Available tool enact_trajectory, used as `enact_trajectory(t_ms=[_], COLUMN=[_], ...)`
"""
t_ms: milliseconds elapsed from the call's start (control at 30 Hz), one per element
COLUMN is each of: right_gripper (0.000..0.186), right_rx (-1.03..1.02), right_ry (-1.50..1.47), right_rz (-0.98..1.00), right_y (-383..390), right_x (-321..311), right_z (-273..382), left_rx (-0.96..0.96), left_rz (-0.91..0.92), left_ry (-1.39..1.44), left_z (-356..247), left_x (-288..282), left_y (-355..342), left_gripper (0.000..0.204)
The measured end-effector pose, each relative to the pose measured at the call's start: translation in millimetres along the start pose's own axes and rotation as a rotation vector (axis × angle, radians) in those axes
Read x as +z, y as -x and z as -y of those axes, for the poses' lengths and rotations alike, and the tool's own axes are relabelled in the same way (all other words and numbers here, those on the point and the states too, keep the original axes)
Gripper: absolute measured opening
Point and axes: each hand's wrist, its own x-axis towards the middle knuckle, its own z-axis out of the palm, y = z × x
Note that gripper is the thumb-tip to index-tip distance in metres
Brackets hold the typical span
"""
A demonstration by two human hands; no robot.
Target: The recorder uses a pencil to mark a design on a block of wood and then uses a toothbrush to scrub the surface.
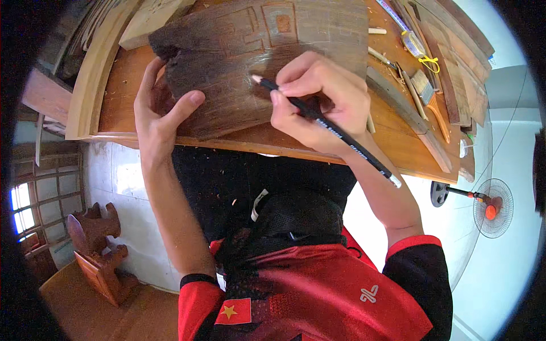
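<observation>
A dark brown wooden board [227, 105] with a rough, broken left edge lies on the workbench in front of me. Shallow rectangular shapes are carved near its far side, one with a reddish-brown square [283, 23] inside. My left hand [159, 119] grips the board's near left edge, thumb on the top face and fingers at the rough side. Pinched in my right hand [330, 102] is a black pencil [364, 152] with a white end. Its sharpened tip points left, at or just above the board's surface near the middle; contact cannot be made out.
On the right of the orange-brown workbench [128, 77] lie a flat paintbrush [433, 105], a slim metal-tipped tool [382, 58], and a long wooden strip [409, 119]. Pale planks [96, 79] line the left. A standing fan [492, 208] is on the right.
</observation>
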Motion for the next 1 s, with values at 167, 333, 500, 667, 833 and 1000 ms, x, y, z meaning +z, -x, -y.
enact_trajectory(t_ms=[167,333,500,667,833,1000], right_gripper=[0.019,0.019,0.018,0.019,0.017,0.017], right_rx=[0.075,0.100,0.099,0.159,0.128,0.124], right_ry=[0.077,0.104,0.102,0.094,0.107,0.110], right_rz=[0.052,0.036,0.016,-0.016,0.024,0.043], right_y=[-0.3,0.9,0.9,-1.0,1.2,0.8], right_x=[5.4,5.9,5.9,8.7,6.9,6.1], right_z=[3.0,3.4,1.4,4.7,2.0,2.7], left_rx=[-0.006,-0.013,-0.019,-0.008,-0.007,-0.023], left_rz=[0.023,0.014,-0.001,0.037,0.034,0.020], left_ry=[0.011,-0.031,-0.032,0.014,-0.005,-0.033], left_z=[-3.1,-3.4,-2.2,-0.4,-1.8,-4.0], left_x=[1.1,0.9,1.9,-0.3,0.6,1.9], left_y=[-1.8,-1.6,-1.8,-2.9,-3.1,-2.3], left_gripper=[0.085,0.085,0.083,0.080,0.081,0.083])
